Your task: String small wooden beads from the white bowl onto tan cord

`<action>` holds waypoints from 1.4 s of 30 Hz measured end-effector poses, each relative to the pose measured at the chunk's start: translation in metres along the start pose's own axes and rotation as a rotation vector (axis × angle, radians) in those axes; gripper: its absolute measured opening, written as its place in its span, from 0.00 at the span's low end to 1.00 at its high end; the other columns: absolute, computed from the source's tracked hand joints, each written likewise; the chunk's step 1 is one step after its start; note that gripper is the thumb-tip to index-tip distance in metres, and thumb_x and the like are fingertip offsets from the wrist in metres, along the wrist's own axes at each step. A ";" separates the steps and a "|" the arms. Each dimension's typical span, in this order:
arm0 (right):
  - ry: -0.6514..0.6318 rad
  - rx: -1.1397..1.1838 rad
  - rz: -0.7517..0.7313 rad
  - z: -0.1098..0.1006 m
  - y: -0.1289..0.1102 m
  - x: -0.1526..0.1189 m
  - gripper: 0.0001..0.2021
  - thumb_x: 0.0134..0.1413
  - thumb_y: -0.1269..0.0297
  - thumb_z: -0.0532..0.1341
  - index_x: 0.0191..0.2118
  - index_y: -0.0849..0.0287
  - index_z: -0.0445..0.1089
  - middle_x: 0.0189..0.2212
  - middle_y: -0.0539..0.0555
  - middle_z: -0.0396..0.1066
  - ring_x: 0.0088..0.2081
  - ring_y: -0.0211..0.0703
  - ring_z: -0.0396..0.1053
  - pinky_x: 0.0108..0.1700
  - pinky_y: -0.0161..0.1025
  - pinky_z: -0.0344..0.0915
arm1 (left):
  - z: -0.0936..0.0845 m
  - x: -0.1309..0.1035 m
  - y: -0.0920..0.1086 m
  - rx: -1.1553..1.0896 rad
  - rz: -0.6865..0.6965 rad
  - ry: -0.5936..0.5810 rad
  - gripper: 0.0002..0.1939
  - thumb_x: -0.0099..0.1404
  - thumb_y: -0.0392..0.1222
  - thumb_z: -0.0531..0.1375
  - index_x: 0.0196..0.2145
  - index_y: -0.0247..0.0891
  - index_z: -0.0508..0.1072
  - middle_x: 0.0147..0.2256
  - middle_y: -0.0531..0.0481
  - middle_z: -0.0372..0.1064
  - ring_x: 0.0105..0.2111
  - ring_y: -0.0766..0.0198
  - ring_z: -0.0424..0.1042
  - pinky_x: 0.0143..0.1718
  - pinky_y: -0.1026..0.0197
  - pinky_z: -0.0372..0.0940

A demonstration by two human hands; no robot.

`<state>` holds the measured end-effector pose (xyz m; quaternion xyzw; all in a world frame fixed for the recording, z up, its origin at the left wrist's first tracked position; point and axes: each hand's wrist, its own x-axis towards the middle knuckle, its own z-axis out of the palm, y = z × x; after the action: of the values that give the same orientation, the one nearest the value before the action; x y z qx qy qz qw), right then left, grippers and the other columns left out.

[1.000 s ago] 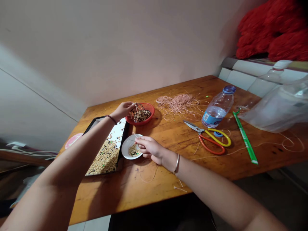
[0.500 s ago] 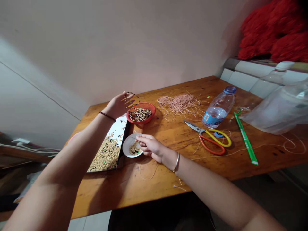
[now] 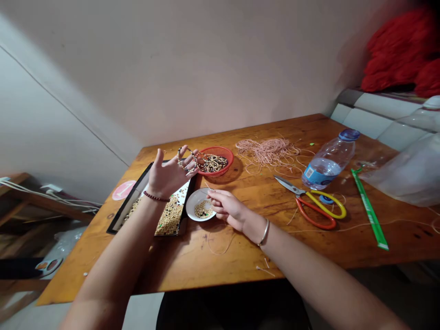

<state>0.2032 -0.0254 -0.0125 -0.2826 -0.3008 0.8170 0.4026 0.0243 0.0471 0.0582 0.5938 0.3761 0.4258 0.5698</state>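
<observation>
Holding beaded loop [image 3: 179,158] near basket [image 3: 220,173]

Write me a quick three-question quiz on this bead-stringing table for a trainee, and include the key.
1. True or false: one handle of the scissors is yellow.
2. Fill in the blank: a beaded loop hangs on the fingers of the ____ hand.
3. Multiple choice: which of these is closest to the right hand?
a) the water bottle
b) the white bowl
c) the green strip

Key:
1. True; the other handle is red-orange.
2. Left; the left hand is spread with its palm showing.
3. b; the other two lie well off to the right.
</observation>
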 end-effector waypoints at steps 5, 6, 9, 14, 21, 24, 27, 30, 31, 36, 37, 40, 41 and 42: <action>-0.003 -0.015 -0.003 -0.001 0.001 0.000 0.13 0.51 0.57 0.63 0.32 0.60 0.60 0.18 0.39 0.47 0.17 0.25 0.38 0.19 0.29 0.33 | -0.003 -0.017 -0.001 0.100 -0.038 -0.030 0.47 0.58 0.76 0.36 0.63 0.43 0.56 0.51 0.35 0.70 0.52 0.47 0.69 0.42 0.51 0.66; -0.003 -0.016 -0.005 -0.001 0.001 0.000 0.13 0.51 0.57 0.63 0.32 0.60 0.61 0.18 0.39 0.47 0.17 0.25 0.38 0.19 0.29 0.33 | -0.005 -0.018 -0.001 0.121 -0.045 -0.034 0.47 0.58 0.77 0.36 0.63 0.43 0.57 0.49 0.36 0.71 0.52 0.47 0.69 0.42 0.51 0.66; -0.009 0.003 -0.011 -0.001 0.001 0.000 0.14 0.50 0.58 0.64 0.32 0.60 0.60 0.18 0.39 0.47 0.17 0.25 0.37 0.19 0.29 0.32 | -0.012 -0.022 -0.003 0.151 -0.081 -0.055 0.47 0.58 0.76 0.37 0.61 0.42 0.59 0.45 0.35 0.72 0.51 0.46 0.69 0.41 0.51 0.66; 0.007 0.154 0.022 -0.002 -0.003 0.000 0.12 0.57 0.58 0.59 0.32 0.59 0.59 0.17 0.39 0.46 0.16 0.26 0.34 0.18 0.29 0.32 | -0.018 -0.026 -0.009 0.080 -0.152 -0.094 0.50 0.55 0.79 0.36 0.56 0.38 0.66 0.43 0.33 0.72 0.53 0.43 0.68 0.42 0.50 0.66; 0.048 0.228 0.044 -0.006 -0.010 0.000 0.11 0.61 0.58 0.55 0.30 0.59 0.58 0.17 0.39 0.44 0.16 0.27 0.32 0.17 0.28 0.32 | -0.020 -0.027 -0.014 0.178 -0.180 -0.090 0.45 0.58 0.76 0.39 0.55 0.39 0.67 0.42 0.34 0.72 0.54 0.44 0.66 0.43 0.49 0.65; 0.075 0.222 0.055 -0.004 -0.012 -0.002 0.10 0.61 0.62 0.53 0.29 0.59 0.58 0.16 0.40 0.45 0.16 0.27 0.33 0.17 0.28 0.33 | -0.018 -0.029 -0.013 0.148 -0.189 -0.097 0.48 0.57 0.77 0.37 0.56 0.38 0.67 0.42 0.34 0.72 0.55 0.44 0.65 0.43 0.49 0.65; 0.082 0.230 0.072 -0.003 -0.013 -0.003 0.11 0.63 0.64 0.51 0.29 0.60 0.58 0.17 0.40 0.45 0.15 0.26 0.33 0.17 0.27 0.33 | -0.015 -0.029 -0.012 0.041 -0.221 -0.150 0.56 0.51 0.81 0.32 0.57 0.37 0.66 0.44 0.35 0.72 0.57 0.43 0.63 0.45 0.50 0.65; 0.079 0.246 0.084 -0.003 -0.012 -0.003 0.11 0.64 0.64 0.49 0.29 0.60 0.58 0.16 0.40 0.45 0.15 0.26 0.33 0.16 0.27 0.32 | -0.013 -0.029 -0.011 -0.075 -0.244 -0.252 0.59 0.48 0.83 0.32 0.59 0.37 0.64 0.51 0.36 0.68 0.60 0.44 0.59 0.50 0.50 0.63; 0.079 0.251 0.086 -0.003 -0.011 -0.002 0.12 0.64 0.64 0.49 0.29 0.60 0.58 0.16 0.40 0.45 0.15 0.26 0.33 0.16 0.27 0.32 | -0.013 -0.029 -0.012 -0.126 -0.242 -0.289 0.59 0.48 0.83 0.33 0.60 0.37 0.63 0.54 0.36 0.66 0.61 0.43 0.58 0.52 0.49 0.62; 0.083 0.275 0.074 -0.006 -0.010 0.001 0.14 0.66 0.62 0.47 0.29 0.61 0.59 0.15 0.40 0.46 0.14 0.26 0.34 0.15 0.26 0.33 | -0.012 -0.028 -0.016 -0.383 -0.226 -0.349 0.57 0.51 0.82 0.36 0.61 0.35 0.62 0.61 0.37 0.57 0.65 0.43 0.50 0.57 0.50 0.58; 0.081 0.279 0.069 -0.007 -0.009 0.002 0.15 0.66 0.61 0.47 0.29 0.61 0.59 0.15 0.40 0.46 0.13 0.26 0.35 0.15 0.26 0.33 | -0.011 -0.027 -0.017 -0.412 -0.233 -0.330 0.56 0.52 0.81 0.36 0.61 0.35 0.62 0.61 0.38 0.58 0.65 0.43 0.50 0.58 0.50 0.58; 0.073 0.289 0.055 -0.010 -0.008 0.004 0.13 0.65 0.61 0.49 0.29 0.60 0.59 0.15 0.40 0.47 0.13 0.26 0.35 0.15 0.26 0.33 | -0.008 -0.027 -0.014 -0.483 -0.260 -0.249 0.52 0.54 0.79 0.38 0.60 0.36 0.63 0.59 0.38 0.62 0.64 0.43 0.53 0.56 0.50 0.61; 0.067 0.290 0.054 -0.011 -0.008 0.004 0.13 0.65 0.61 0.49 0.29 0.60 0.59 0.15 0.40 0.47 0.13 0.26 0.35 0.14 0.26 0.33 | -0.007 -0.027 -0.013 -0.506 -0.262 -0.219 0.51 0.55 0.79 0.39 0.60 0.37 0.63 0.58 0.38 0.63 0.63 0.43 0.54 0.55 0.51 0.62; 0.061 0.289 0.053 -0.011 -0.007 0.004 0.12 0.64 0.62 0.50 0.29 0.60 0.59 0.15 0.40 0.47 0.13 0.26 0.36 0.14 0.26 0.33 | -0.005 -0.026 -0.011 -0.530 -0.257 -0.187 0.49 0.55 0.78 0.40 0.59 0.38 0.64 0.57 0.38 0.65 0.63 0.44 0.56 0.54 0.51 0.63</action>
<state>0.2125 -0.0153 -0.0156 -0.2542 -0.1601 0.8532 0.4264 0.0107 0.0253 0.0447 0.4088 0.2699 0.3769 0.7861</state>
